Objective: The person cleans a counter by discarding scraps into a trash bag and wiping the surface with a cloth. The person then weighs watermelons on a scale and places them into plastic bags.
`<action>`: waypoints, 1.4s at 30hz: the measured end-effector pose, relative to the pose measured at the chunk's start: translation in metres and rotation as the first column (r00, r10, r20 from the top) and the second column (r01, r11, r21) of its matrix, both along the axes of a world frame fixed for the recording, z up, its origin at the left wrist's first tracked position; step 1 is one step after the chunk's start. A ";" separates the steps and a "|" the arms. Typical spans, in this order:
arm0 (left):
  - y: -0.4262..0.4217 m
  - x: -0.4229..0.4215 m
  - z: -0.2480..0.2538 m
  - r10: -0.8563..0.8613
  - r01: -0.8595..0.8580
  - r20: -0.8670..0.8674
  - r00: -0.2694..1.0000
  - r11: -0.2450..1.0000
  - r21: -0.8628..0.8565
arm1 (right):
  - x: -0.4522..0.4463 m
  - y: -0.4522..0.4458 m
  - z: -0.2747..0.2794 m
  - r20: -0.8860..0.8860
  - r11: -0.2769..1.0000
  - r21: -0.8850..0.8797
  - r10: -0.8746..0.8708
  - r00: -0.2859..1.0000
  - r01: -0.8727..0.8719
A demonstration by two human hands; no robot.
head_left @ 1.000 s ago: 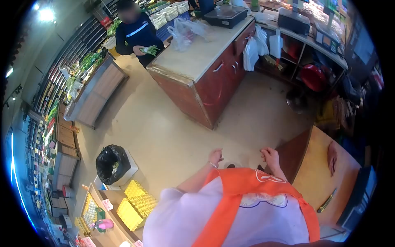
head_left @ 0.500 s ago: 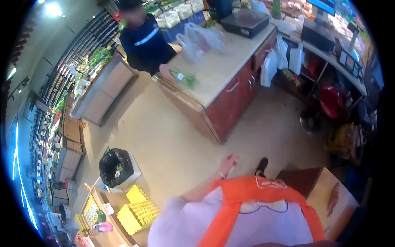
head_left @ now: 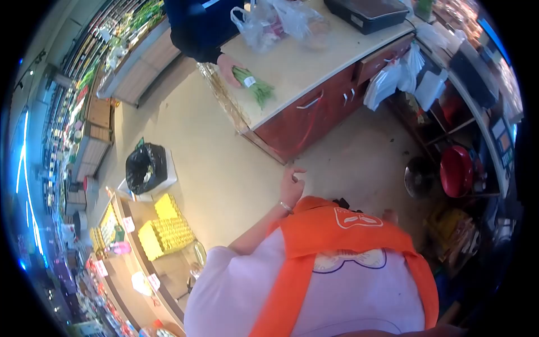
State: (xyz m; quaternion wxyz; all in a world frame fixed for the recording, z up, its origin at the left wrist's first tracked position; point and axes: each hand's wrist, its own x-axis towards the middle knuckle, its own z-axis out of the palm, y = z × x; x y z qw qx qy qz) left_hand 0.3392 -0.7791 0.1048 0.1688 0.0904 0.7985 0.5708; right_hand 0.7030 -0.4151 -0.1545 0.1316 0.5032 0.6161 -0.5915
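My left hand [head_left: 292,186] hangs in front of the orange apron [head_left: 359,227], with a bracelet at its wrist. Its fingers are loosely curved and apart, and I see nothing in them. Only a small blurred bit of my right hand [head_left: 390,215] shows past the apron's edge; its fingers are hidden. Nearest ahead is the counter [head_left: 303,84] with red cabinet doors. On its corner lies a bunch of green vegetables [head_left: 255,89] with a white label, under another person's hand [head_left: 228,68]. Behind it sit thin plastic bags [head_left: 269,28] with something inside.
A bin with a black liner [head_left: 147,168] stands on the floor to the left. Yellow egg trays [head_left: 167,229] rest on a wooden shelf unit [head_left: 126,255]. A black scale [head_left: 368,14] is on the counter. At right are a red basin [head_left: 456,171] and hanging white bags [head_left: 384,84].
My view has tilted down and I am nearer the counter. My left hand has come forward. The other person's hand now shows plainly on the green bunch.
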 end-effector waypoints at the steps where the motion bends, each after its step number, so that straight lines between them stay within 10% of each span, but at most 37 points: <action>1: 0.007 0.001 0.003 -0.013 0.013 -0.044 0.999 1.000 0.012 | -0.019 0.014 -0.010 0.036 0.993 0.101 0.056 0.998 -0.059; 5: 0.030 -0.021 0.014 0.002 0.009 -0.159 0.987 0.997 0.071 | -0.131 0.052 -0.016 0.056 0.839 0.459 0.299 0.952 -0.291; 11: 0.079 -0.082 0.016 -0.116 0.156 -0.351 0.929 0.984 0.089 | -0.277 -0.010 0.061 -0.212 0.975 0.084 0.219 0.953 -0.205; 16: 0.129 -0.146 0.035 -0.194 0.293 -0.381 0.904 0.930 0.223 | -0.325 -0.025 0.115 0.100 0.654 0.303 0.702 0.706 -0.693; 26: 0.208 -0.234 0.040 -0.123 0.291 -0.458 0.880 0.903 0.317 | -0.314 0.042 0.078 0.178 0.848 0.148 0.483 0.857 -0.509; 38: 0.279 -0.264 0.020 -0.017 0.091 -0.707 0.707 0.994 0.067 | -0.329 0.130 0.023 0.348 0.708 0.264 0.563 0.750 -0.655; 42: 0.312 -0.269 0.015 -0.032 -0.045 -0.760 0.650 0.996 -0.081 | -0.349 0.193 0.029 0.050 0.912 0.374 0.163 0.985 -0.170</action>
